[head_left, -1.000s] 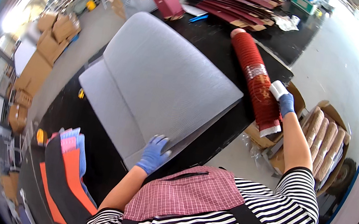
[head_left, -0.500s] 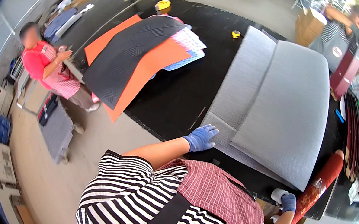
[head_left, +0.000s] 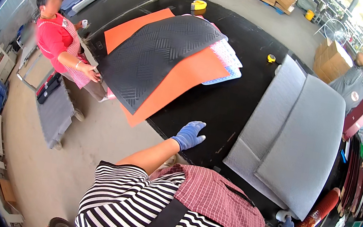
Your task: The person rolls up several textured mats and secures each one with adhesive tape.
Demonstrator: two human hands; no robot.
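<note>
Black table [head_left: 220, 105] in a busy workshop. I've swung left vs. a sec ago: left hand [head_left: 189, 134] now flat, open, off the grey mat [head_left: 302, 132]; right hand [head_left: 286, 226] grips the red roll [head_left: 314, 219].

Grey concrete floor [head_left: 90, 146]; stacked cardboard boxes [head_left: 335, 59]; bright daylight

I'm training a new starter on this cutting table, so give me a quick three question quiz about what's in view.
1. True or false: the left hand rests flat on the black table.
2. What does the right hand grip? A) red roll B) tape measure C) cardboard box
3. What colour is the folded fabric lying on the table?

Key: 1 true. 2 A, the red roll. 3 grey.
</note>
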